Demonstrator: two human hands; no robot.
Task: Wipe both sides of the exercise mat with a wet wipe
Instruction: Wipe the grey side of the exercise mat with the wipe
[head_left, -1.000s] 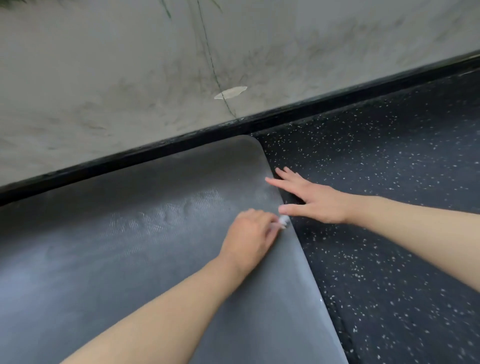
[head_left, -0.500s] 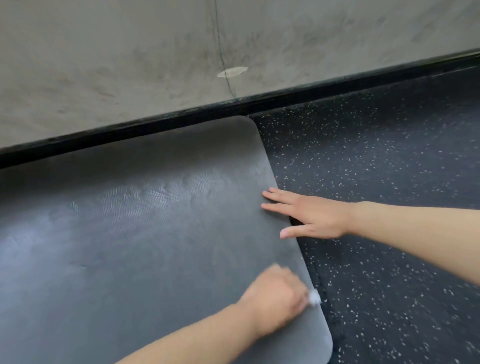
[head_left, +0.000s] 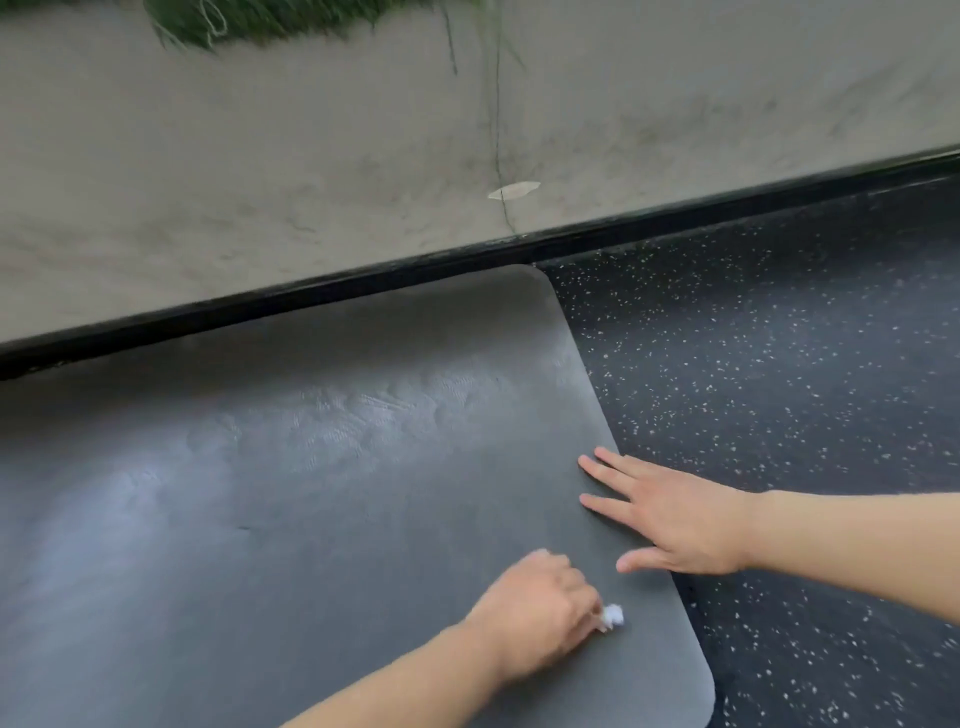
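Note:
A dark grey exercise mat (head_left: 322, 519) lies flat on the floor, its far edge against the wall base and its rounded right end in view. My left hand (head_left: 540, 618) grips a crumpled white wet wipe (head_left: 612, 617) and presses it on the mat near the front right corner; only a small tuft of the wipe shows past the fingers. My right hand (head_left: 670, 512) lies flat with straight, spread fingers on the mat's right edge, palm partly over the floor. Damp streaks shine across the middle of the mat.
Black speckled rubber floor (head_left: 779, 395) spreads to the right of the mat. A black skirting strip (head_left: 363, 278) runs under a pale concrete wall (head_left: 311, 156). Green plant strands (head_left: 270, 18) hang at the top of the wall.
My left hand with the wipe slid down the mat's right edge toward the front corner, then slightly back inward. My right hand stayed pressing the mat's edge. The view tilted upward.

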